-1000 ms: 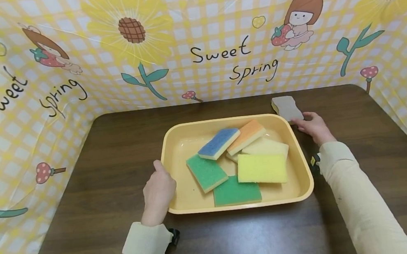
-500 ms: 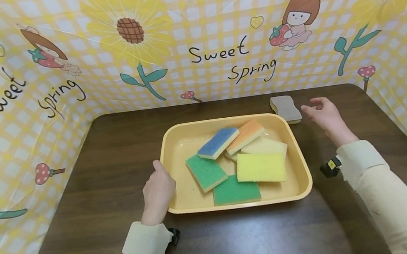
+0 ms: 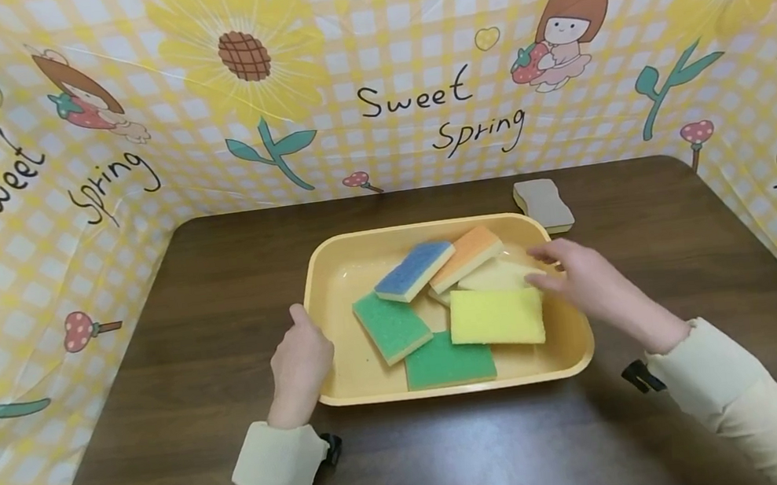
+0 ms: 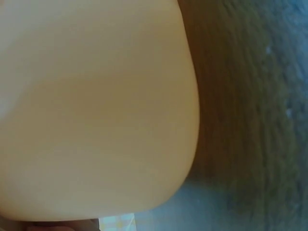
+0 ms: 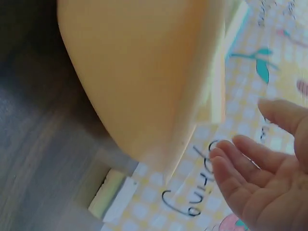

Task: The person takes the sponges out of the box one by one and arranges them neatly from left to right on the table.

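Note:
In the head view a pale yellow plastic tray (image 3: 345,369) holds several sponges. My left hand (image 3: 302,366) grips its left rim, the thumb lying along the edge and the other fingers mostly hidden. Over the right rim hovers my right hand (image 3: 580,278), relaxed and holding nothing. Nearest to it are a yellow sponge (image 3: 496,316) and a cream sponge (image 3: 494,272) partly under it. Also in the tray lie a blue sponge (image 3: 414,270), an orange sponge (image 3: 464,257), a green sponge (image 3: 392,325) and a second green sponge (image 3: 449,361). The right wrist view shows the fingers loosely bent beside the tray's wall (image 5: 134,72).
A grey-topped wavy sponge (image 3: 544,205) lies on the dark wooden table (image 3: 223,291), behind the tray's back right corner. Yellow checked cloth (image 3: 408,27) hangs behind the table and along both sides.
My right hand has left the grey sponge, drawn back to the right, then come over the tray's right side. The grey sponge stays behind on the table. My left hand has not moved.

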`<state>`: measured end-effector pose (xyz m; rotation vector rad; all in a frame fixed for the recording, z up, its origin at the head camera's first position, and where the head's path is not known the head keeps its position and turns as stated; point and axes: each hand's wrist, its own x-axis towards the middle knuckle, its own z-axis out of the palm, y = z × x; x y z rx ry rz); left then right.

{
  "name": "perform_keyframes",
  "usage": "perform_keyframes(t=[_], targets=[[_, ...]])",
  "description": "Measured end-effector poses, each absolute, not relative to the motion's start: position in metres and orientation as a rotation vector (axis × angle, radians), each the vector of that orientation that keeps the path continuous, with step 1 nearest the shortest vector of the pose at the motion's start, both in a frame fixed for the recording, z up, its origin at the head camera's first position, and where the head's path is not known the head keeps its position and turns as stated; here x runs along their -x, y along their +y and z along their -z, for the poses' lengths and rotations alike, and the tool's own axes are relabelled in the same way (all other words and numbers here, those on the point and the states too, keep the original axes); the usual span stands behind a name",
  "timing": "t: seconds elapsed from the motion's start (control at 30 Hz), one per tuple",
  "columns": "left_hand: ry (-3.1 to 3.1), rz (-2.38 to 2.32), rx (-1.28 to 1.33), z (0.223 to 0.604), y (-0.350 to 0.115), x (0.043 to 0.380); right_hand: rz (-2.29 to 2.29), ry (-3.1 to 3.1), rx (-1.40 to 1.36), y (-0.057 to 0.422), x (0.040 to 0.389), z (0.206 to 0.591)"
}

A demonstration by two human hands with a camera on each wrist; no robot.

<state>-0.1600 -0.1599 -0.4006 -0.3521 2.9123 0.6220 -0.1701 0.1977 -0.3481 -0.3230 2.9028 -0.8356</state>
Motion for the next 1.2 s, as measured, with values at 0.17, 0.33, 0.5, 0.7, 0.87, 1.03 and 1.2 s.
perform_keyframes(t=[0.17, 0.33, 0.5, 0.7, 0.87, 1.03, 1.2], targets=[[2.920, -0.626, 0.344, 0.400, -0.160, 0.160, 0.654, 2.935, 0.548, 0.190, 0.161, 0.363], [2.921, -0.630, 0.345, 0.401, -0.160, 0.160, 0.581, 2.906, 0.566, 0.188, 0.158, 0.371], [2.904, -0.630, 0.359, 0.401, -0.161, 0.161, 0.610, 2.788, 0.491, 0.188, 0.158, 0.372], [2.888, -0.631, 0.359, 0.402, -0.161, 0.162, 0.571, 2.803, 0.487, 0.188, 0.156, 0.375], [2.887, -0.636, 0.350, 0.402, -0.160, 0.162, 0.567, 2.857, 0.532, 0.188, 0.155, 0.379], [2.897, -0.635, 0.343, 0.402, -0.161, 0.161, 0.619, 2.853, 0.521, 0.189, 0.156, 0.379], [2.893, -0.627, 0.354, 0.402, -0.160, 0.162, 0.680, 2.854, 0.537, 0.192, 0.156, 0.377]])
